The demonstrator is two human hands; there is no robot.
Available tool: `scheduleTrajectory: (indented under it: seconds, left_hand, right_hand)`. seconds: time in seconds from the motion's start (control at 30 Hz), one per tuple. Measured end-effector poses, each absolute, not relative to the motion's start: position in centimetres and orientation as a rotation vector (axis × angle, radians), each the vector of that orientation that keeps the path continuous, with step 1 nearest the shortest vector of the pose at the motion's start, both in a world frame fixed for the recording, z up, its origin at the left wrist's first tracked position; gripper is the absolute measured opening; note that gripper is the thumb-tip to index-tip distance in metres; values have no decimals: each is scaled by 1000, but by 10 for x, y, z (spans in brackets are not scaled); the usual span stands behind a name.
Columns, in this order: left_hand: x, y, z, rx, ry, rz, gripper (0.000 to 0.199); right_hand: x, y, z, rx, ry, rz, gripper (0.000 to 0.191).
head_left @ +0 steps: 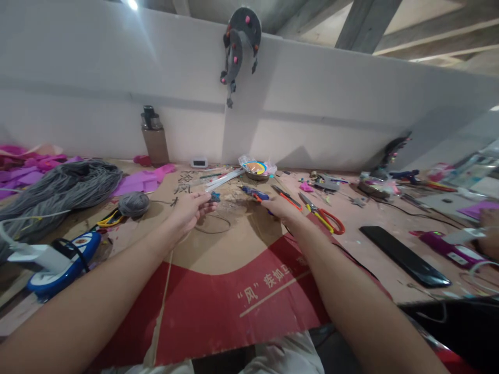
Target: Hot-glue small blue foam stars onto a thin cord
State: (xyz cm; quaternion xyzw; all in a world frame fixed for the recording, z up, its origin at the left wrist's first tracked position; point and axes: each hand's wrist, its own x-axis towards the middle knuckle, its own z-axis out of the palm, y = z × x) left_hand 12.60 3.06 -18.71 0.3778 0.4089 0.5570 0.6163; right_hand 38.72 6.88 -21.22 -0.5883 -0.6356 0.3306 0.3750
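Observation:
My left hand (195,209) is pinched on a small dark blue-grey piece (215,197), over the brown part of a cardboard sheet (218,254). A thin grey cord (212,232) curves on the cardboard just below it. My right hand (277,206) is wrapped round a blue glue gun (255,194) with orange parts, its nozzle pointing left towards my left hand. Orange-handled scissors (289,199) and red-and-yellow-handled scissors (323,214) lie just right of my right hand.
Grey yarn (74,189), a yarn ball (133,204) and a blue power strip (64,267) are at left. White sticks (224,179) and a bowl (257,169) sit at the back. A black phone (404,255) lies at right, near another person's hand (489,228).

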Motion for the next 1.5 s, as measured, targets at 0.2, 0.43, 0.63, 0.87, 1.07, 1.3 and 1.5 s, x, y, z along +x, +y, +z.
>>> scheduleTrajectory:
  seconds: [0.2,0.43,0.63,0.87,1.07,1.3,1.5]
  left_hand:
    - [124,33,-186,840,956,1324,13]
    - [120,35,-186,818,946,1338,13]
    - [124,33,-184,802,983,1346,15]
    - [130,30,-179,776,1011,1313,23]
    - [131,28,-181,823,1009,1296,19]
    - [131,30,-181,859,1002,1277,18]
    - [131,30,-184,919,1026,1305,14]
  right_hand:
    - [368,41,-188,-1363,-1364,1018,19]
    - [339,7,-168,-1045,-1359,1159,26]
    - [332,-3,-171,-1134,-1781,870,17]
    - [328,-6,-175,-1110,-1862,774,23]
    - [328,-8,-176,-1141,-1913,703,18]
    - [329,-7,-177,-1226,-1993,626,19]
    - [327,-9,-174,-1273,-2026,619,24]
